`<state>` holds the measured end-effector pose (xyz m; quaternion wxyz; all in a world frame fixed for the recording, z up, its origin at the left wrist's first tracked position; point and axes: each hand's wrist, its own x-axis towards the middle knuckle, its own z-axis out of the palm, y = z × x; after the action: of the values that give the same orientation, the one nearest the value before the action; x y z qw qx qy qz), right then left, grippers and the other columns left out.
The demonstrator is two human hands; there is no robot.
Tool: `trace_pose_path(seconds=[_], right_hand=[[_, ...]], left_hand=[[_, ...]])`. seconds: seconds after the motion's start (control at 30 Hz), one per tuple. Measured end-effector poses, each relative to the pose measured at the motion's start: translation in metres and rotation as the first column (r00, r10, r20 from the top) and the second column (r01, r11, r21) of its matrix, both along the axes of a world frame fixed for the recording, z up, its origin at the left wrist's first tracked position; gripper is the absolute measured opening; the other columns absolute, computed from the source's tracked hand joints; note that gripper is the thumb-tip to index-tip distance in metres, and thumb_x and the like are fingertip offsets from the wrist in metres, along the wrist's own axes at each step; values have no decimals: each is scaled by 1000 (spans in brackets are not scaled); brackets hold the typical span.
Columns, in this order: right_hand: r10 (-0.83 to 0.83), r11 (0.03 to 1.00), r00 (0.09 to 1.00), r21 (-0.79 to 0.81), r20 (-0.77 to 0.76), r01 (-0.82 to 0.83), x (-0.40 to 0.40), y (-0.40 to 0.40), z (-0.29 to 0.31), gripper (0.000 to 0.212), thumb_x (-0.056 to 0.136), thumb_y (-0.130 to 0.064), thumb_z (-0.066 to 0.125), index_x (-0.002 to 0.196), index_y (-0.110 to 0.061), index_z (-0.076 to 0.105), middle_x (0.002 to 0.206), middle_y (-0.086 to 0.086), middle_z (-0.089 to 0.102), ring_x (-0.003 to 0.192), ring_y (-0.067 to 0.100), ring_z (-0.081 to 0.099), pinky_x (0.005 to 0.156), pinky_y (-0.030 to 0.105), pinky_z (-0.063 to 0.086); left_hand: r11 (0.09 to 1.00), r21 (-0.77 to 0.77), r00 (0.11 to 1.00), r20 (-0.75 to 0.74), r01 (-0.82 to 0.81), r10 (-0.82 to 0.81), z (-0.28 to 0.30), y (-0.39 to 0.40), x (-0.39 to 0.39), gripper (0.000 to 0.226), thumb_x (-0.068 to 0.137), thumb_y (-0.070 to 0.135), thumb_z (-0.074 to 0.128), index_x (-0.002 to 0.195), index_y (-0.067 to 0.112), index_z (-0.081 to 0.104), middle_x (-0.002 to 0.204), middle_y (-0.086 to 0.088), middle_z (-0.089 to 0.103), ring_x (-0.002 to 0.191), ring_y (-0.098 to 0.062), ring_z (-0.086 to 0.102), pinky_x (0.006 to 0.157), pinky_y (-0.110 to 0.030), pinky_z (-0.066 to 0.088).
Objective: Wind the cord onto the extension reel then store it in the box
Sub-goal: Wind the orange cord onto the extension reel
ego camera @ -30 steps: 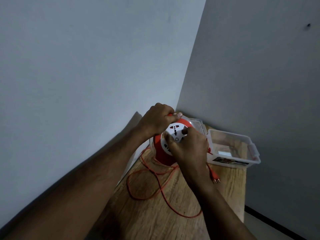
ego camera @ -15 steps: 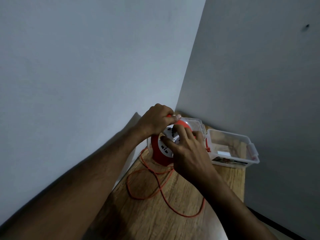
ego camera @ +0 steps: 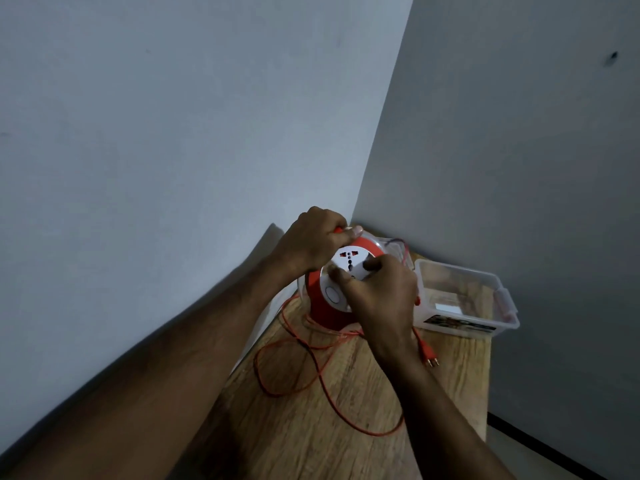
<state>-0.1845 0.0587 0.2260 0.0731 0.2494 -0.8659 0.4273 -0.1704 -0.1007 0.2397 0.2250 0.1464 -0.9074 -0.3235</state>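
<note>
On my wooden table (ego camera: 311, 441), a clear box (ego camera: 465, 299) stands open beside the red reel (ego camera: 323, 306); my left hand (ego camera: 311, 242) grips its top handle, my right hand (ego camera: 381, 292) pinches its white face, cord (ego camera: 322, 379) slack below.

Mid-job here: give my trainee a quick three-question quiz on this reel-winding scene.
1. True or false: the loose orange cord is fully wound onto the round orange-and-white extension reel.
2. Which hand grips the reel's top handle? A) left hand B) right hand
3. Fill in: the orange plug lies on the wooden ____, outside the clear plastic box.

Key: 1 false; 2 A; 3 table.
</note>
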Motion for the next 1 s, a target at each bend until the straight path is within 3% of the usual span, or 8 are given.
trace_pose_path(seconds=[0.07, 0.13, 0.23, 0.37, 0.5, 0.63, 0.77, 1.0], right_hand=[[-1, 1000, 1000, 21, -21, 2, 4, 1, 0, 59, 78, -58, 76, 115, -13, 68, 104, 1, 74, 86, 13, 70, 69, 24, 58], [60, 994, 975, 105, -213, -39, 13, 7, 3, 51, 85, -47, 74, 119, -11, 65, 110, 7, 73, 89, 20, 71, 75, 31, 60], [284, 953, 811, 246, -511, -179, 16, 20, 9, 46, 83, -26, 78, 122, -8, 64, 117, 14, 66, 100, 29, 66, 82, 40, 56], [492, 782, 757, 600, -430, -167, 7, 23, 11, 78, 66, -22, 85, 137, -18, 53, 138, 19, 51, 122, 38, 54, 91, 54, 48], [513, 710, 769, 691, -381, -131, 2, 20, 9, 83, 65, -31, 85, 140, -25, 50, 145, 15, 41, 128, 36, 47, 95, 54, 44], [485, 781, 781, 596, -394, -184, -4, 19, 2, 75, 61, -35, 91, 129, -23, 64, 129, 13, 56, 114, 34, 59, 87, 49, 54], [300, 910, 873, 390, -384, -142, -4, 14, 0, 65, 67, -46, 85, 125, -21, 69, 114, 6, 72, 98, 27, 70, 78, 40, 59], [29, 992, 996, -125, 83, -18, 6, 0, 1, 61, 73, -57, 80, 112, -16, 56, 101, -8, 64, 88, 7, 64, 69, 25, 59]], left_hand=[[1000, 11, 1000, -13, -17, 17, -1, -3, 1, 60, 91, 57, 46, 72, 5, 69, 67, -9, 69, 66, -22, 66, 68, -49, 57], [1000, 10, 999, -27, -19, 19, -1, -7, 3, 60, 93, 55, 46, 70, 4, 68, 66, -11, 68, 64, -23, 64, 69, -48, 56], [1000, -15, 999, -49, -10, 9, 2, -10, 3, 58, 95, 52, 48, 66, 5, 65, 62, -10, 65, 62, -23, 60, 68, -45, 53], [1000, -17, 998, -62, 7, -8, 4, -8, 0, 57, 94, 51, 50, 57, 7, 54, 53, -9, 54, 55, -24, 51, 62, -44, 45], [998, -60, 1000, -20, 21, -23, 4, -4, 0, 60, 90, 56, 49, 64, 4, 62, 60, -10, 61, 62, -28, 58, 64, -48, 50], [998, -52, 999, 0, 32, -32, 2, 0, 1, 58, 91, 56, 49, 66, 6, 64, 61, -6, 61, 60, -23, 58, 63, -44, 49], [998, -47, 999, -17, 30, -31, 2, 1, 2, 50, 94, 51, 53, 55, 19, 52, 55, 2, 54, 56, -16, 53, 58, -34, 40], [998, -60, 1000, -5, 2, -2, 6, 0, 2, 54, 91, 57, 48, 65, 13, 64, 64, -1, 66, 62, -18, 63, 64, -39, 54]])
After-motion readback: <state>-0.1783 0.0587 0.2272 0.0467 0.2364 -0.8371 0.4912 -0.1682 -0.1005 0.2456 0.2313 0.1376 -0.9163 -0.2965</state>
